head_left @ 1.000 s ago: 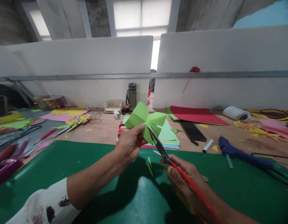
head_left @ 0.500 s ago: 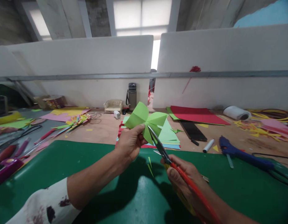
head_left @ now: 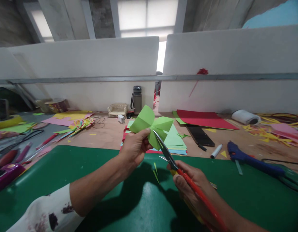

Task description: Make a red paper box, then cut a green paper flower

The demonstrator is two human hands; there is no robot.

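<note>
My left hand (head_left: 135, 146) pinches a light green paper flower (head_left: 143, 119) with several creased petals, held up above the table. In my right hand (head_left: 194, 183) is a pair of scissors (head_left: 166, 151) with red and yellow handles. Their blades stand apart, and the upper blade's tip lies against the flower near its centre, beside the lower petal. Thin green paper slivers (head_left: 155, 174) are on the green mat (head_left: 91, 190) below. Behind the flower a stack of coloured paper (head_left: 174, 141) is partly covered.
Behind are a water bottle (head_left: 137, 99), a miniature sofa (head_left: 117, 110) and red paper sheets (head_left: 204, 119). To the right are a black phone (head_left: 200, 135), a marker (head_left: 216, 151) and a blue glue gun (head_left: 250, 162). Several tools and paper flowers (head_left: 81, 125) lie at left.
</note>
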